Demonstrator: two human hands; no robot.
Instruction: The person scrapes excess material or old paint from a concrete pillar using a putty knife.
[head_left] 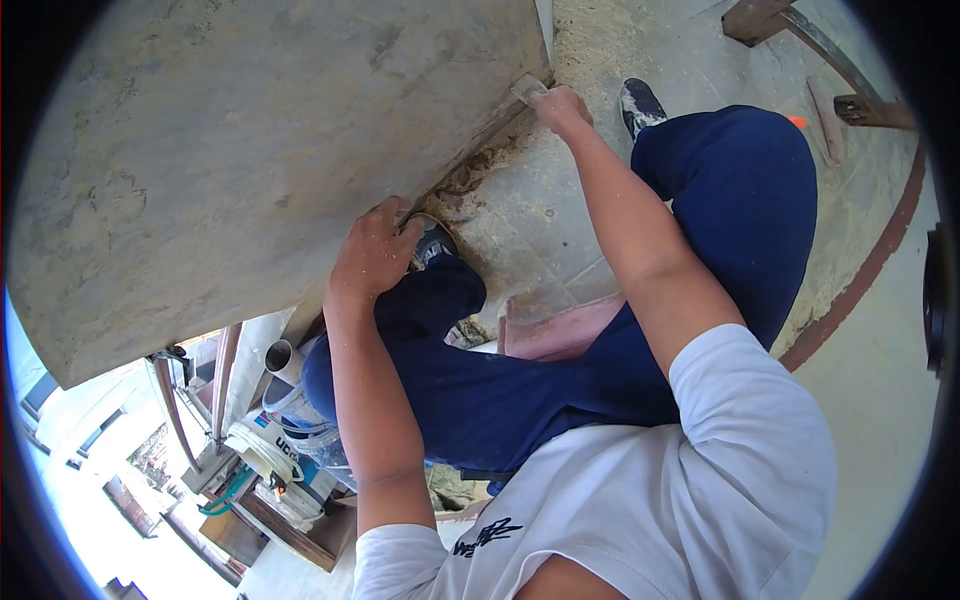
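Far out in front, my right hand (562, 108) is closed on a small flat tool (529, 90), whose plate lies against the lower corner of the plastered wall (250, 150). My left hand (376, 248) rests by the wall's lower edge, above my shoe (436, 240). Its fingers are curled at that edge, and whatever they grip is too small to make out. Crumbled debris (465, 178) runs along the foot of the wall between the two hands.
A pink board (560, 330) lies on the floor beneath my legs. At lower left are a pipe (284, 360), a bucket (305, 410) and a wooden stand with bags (275, 520). Wooden legs of a frame (757, 22) stand at upper right.
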